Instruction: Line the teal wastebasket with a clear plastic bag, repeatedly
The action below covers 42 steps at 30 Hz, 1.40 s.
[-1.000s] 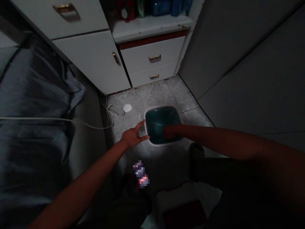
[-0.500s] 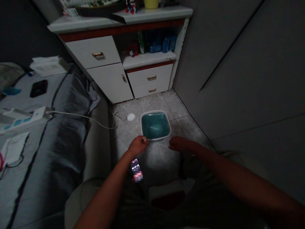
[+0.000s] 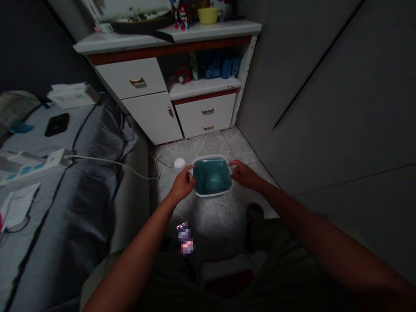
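A small trash bin (image 3: 211,194) with a pale rim stands on the tiled floor, and a shiny teal bag (image 3: 212,177) lines its inside. At the bin's left side my left hand (image 3: 183,183) has its thumb and forefinger on the rim, the other fingers curled. My right hand (image 3: 243,174) takes the opposite side, forefinger along the rim and the rest bent under. Whether the bag's edge is pinched beneath the fingers is too dark to tell.
A lit phone (image 3: 185,238) is near my feet. A white cabinet (image 3: 139,112) stands ahead, with a white round object (image 3: 179,163) and cable before it. The bed (image 3: 94,173) on the left holds a power strip (image 3: 55,160). A grey panel wall (image 3: 325,108) rises on the right.
Both hands have moved forward from the bin's near corners to its left and right sides. Their closed fists have loosened, with fingers now at the rim. The view has tilted up slightly.
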Tool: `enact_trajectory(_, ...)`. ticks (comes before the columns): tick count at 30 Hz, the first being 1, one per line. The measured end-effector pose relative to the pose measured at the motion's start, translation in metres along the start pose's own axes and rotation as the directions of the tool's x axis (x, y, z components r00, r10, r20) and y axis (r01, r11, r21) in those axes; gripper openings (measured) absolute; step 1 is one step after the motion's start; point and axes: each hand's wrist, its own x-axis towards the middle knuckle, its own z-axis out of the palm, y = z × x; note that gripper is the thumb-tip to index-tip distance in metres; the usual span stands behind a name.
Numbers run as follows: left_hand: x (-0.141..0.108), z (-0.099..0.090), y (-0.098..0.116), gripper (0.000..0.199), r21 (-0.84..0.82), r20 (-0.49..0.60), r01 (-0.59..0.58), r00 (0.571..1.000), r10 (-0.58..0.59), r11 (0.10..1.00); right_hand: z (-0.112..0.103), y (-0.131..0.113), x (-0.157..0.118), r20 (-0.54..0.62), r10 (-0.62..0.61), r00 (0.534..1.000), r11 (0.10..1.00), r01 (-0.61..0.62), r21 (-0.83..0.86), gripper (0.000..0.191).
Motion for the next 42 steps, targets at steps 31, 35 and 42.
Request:
enact_trajectory(31,0.016,-0.014,-0.026,0.017,-0.092,0.087,0.071,0.994,-0.063,0.993,0.035,0.015,0.014,0.386,-0.056,0.921,0.852,0.245,-0.462,0.018)
enact_trajectory(35,0.01,-0.007,-0.03,0.013,0.035,0.179,0.043,0.983,-0.048,0.998,0.042,0.019,0.008,0.439,-0.023,0.898,0.847,0.251,-0.469,0.019)
enact_trajectory(42,-0.006,0.001,-0.028,0.016,0.434,0.342,-0.035,0.931,-0.129,0.9,0.053,0.031,0.005,0.558,-0.008,0.83,0.851,0.299,-0.432,0.019)
